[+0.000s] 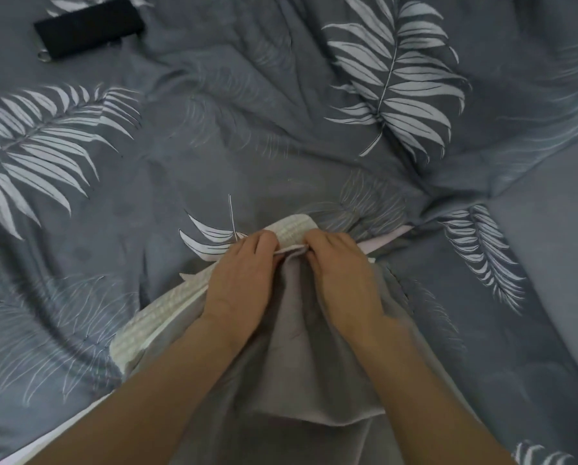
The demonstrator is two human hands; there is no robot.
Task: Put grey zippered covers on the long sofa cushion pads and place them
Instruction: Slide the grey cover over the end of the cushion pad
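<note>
In the lower centre of the frame, the left hand and right hand are pinching the grey cover by its edge, fingers curled. The cover is lying over the white cushion pad on a leaf-print bedspread.

pad: mostly under cover | black object: blurred, kind unclear

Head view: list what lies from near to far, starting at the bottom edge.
Grey cover → left hand and right hand, level, pinching its edge → white cushion pad end → leaf-print bedspread → black case, far left.
</note>
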